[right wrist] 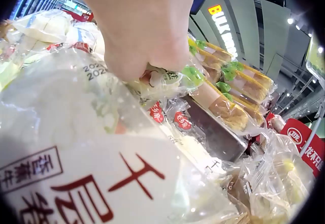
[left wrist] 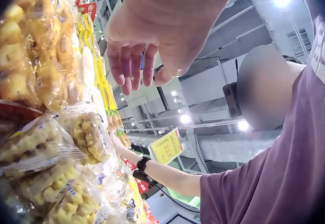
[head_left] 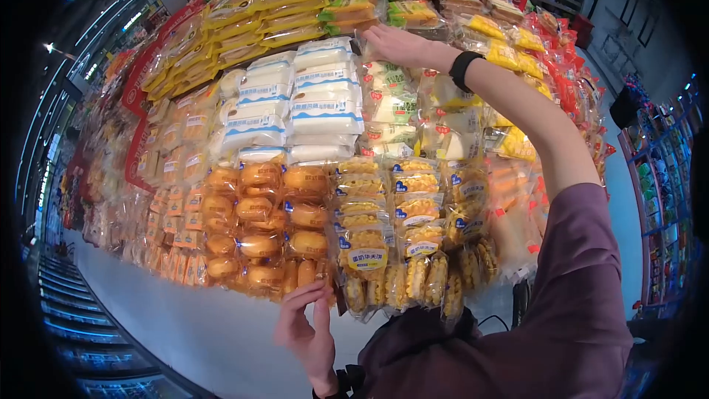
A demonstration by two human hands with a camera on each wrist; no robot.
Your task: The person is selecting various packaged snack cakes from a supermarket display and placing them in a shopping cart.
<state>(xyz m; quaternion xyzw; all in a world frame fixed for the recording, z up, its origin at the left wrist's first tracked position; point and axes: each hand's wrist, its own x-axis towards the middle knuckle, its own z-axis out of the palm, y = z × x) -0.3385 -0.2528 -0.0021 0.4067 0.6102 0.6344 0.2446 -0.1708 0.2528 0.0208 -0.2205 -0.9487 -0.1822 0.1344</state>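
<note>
My right hand (head_left: 410, 48) reaches to the back of a column of clear-wrapped white bread packs (head_left: 394, 109) with green and red print. From the right wrist view, that hand (right wrist: 144, 28) is down over a small wrapped pack (right wrist: 160, 80), its fingers mostly hidden; I cannot tell whether they grip it. A large clear wrapper with dark red characters (right wrist: 91, 183) fills the foreground there. My left hand (head_left: 306, 336) is at the front edge beside packs of round golden buns (head_left: 306, 244). Its fingers hang loosely with nothing between them in the left wrist view.
Wavy yellow waffle-like packs (head_left: 421, 207) stand in columns at the front. White packs with blue waves (head_left: 325, 96) lie mid-display, yellow packs (head_left: 258, 11) behind them. A dark divider (right wrist: 218, 132) borders the sandwich-like packs (right wrist: 249, 84). A yellow price sign (left wrist: 166, 146) hangs overhead.
</note>
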